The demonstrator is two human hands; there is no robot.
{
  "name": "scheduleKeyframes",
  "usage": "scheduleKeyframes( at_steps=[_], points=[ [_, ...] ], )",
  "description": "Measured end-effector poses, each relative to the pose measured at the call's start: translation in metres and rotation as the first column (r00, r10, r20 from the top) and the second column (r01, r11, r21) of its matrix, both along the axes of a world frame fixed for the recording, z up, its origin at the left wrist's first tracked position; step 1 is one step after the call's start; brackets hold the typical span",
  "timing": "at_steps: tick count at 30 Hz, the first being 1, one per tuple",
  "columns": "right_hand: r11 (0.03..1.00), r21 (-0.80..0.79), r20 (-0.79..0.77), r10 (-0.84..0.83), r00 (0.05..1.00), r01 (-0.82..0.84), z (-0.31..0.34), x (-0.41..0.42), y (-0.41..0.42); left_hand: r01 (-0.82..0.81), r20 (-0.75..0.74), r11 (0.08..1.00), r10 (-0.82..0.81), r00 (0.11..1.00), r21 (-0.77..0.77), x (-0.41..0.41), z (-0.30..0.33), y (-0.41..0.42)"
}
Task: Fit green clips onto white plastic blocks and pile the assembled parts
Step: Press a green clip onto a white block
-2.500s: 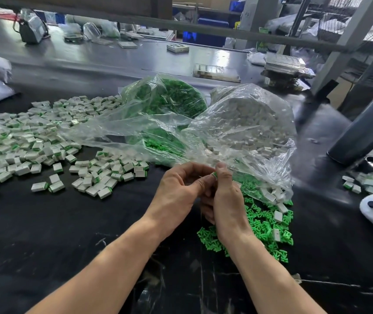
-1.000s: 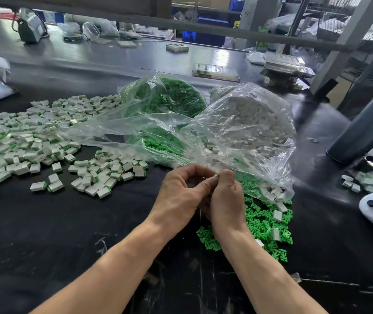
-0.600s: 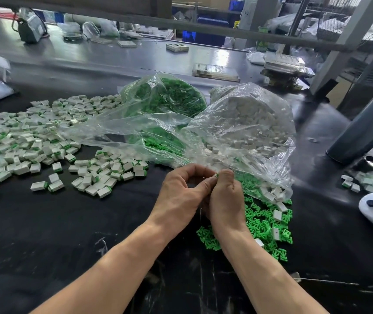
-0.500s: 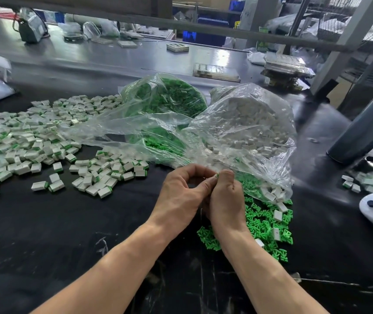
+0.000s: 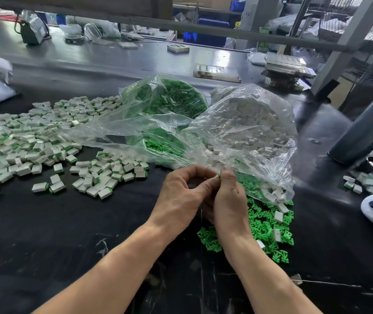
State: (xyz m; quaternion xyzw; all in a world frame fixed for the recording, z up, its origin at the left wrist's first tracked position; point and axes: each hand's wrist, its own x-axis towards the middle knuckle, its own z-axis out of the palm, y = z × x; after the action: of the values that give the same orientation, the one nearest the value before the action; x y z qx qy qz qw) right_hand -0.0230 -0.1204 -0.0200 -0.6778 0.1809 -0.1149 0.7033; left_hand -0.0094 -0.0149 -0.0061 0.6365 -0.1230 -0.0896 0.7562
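left hand (image 5: pixel 181 196) and right hand (image 5: pixel 228 200) meet, fingers curled, pinching a small part (image 5: pixel 219 176).

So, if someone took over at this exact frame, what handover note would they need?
Left hand and right hand are together above the black mat, pinching one small white-and-green part; whether the clip is seated cannot be told.
Loose green clips lie under the right hand, with a few white blocks among them.
More stock: bag of clips, bag of blocks.
Done: a large pile of assembled parts on the left.
Left: finish this part, add it to the pile, continue through both bags.
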Motion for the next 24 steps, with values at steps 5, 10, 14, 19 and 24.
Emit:
scheduleKeyframes(
  at_steps=[5,10,14,19,24],
  points=[
    [0.999,0.01,0.094,-0.045,0.995,0.044,0.011,-0.005,-0.005,-0.042,-0.061,0.997,0.038,0.997,-0.067,0.004,0.0,0.003],
    [0.865,0.501,0.146,-0.053,0.988,-0.028,0.028,-0.003,-0.015,-0.065,-0.163,0.992,0.047,0.985,-0.106,0.007,0.0,0.005],
    [0.664,0.737,0.231,-0.075,0.97,-0.124,0.032,-0.003,-0.024,0.033,-0.236,0.996,-0.052,0.97,-0.082,0.002,0.006,0.003],
    [0.642,0.761,0.224,-0.123,0.967,-0.095,0.031,-0.001,-0.033,0.066,-0.208,0.998,-0.062,0.976,0.014,0.0,0.009,0.002],
    [0.946,0.303,0.062,-0.14,0.988,0.116,0.023,0.0,-0.045,-0.1,0.101,0.835,0.053,0.993,0.541,0.013,-0.001,0.02]
  ],
)
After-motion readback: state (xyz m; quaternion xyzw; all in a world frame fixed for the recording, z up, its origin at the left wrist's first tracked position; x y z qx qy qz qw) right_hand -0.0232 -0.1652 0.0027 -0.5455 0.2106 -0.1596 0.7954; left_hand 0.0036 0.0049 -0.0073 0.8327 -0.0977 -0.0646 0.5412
